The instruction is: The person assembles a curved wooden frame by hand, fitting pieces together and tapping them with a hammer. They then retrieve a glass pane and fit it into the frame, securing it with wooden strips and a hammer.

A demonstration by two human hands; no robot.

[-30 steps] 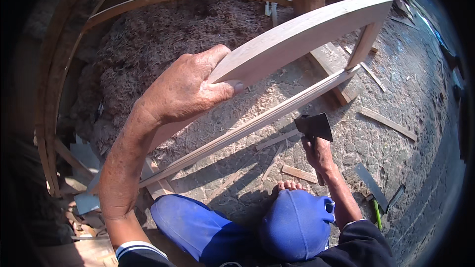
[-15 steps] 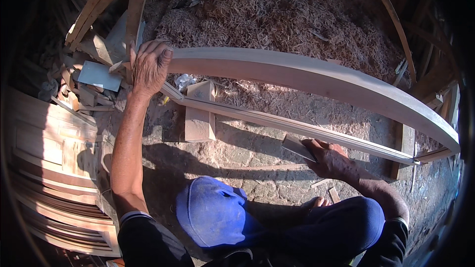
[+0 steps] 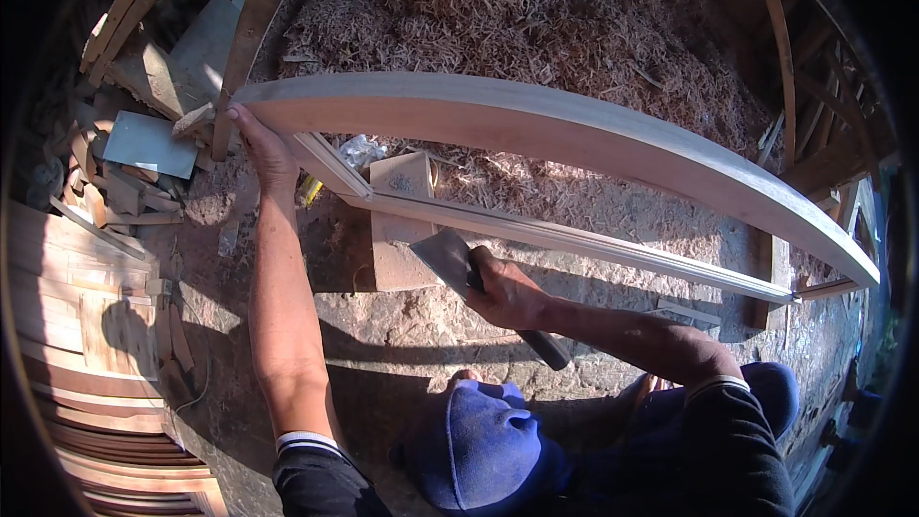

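Left hand (image 3: 268,158): thumb was up against the left end of the arched wooden frame (image 3: 517,120); other fingers hidden, so I couldn't tell how closed they were
Right hand (image 3: 509,293): fingers were curled round the hatchet (image 3: 443,256), close under its head
Arched wooden frame: stretched across the view, straight bar (image 3: 574,248) passing over 2 wood blocks (image 3: 398,244) (shavings (image 3: 536,29) heaped behind)

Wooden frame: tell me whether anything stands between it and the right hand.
Nothing visible stands between the right hand and the wooden frame. The hatchet in that hand points its head left, below the frame's lower bar in this view. The left hand holds the frame's left end.
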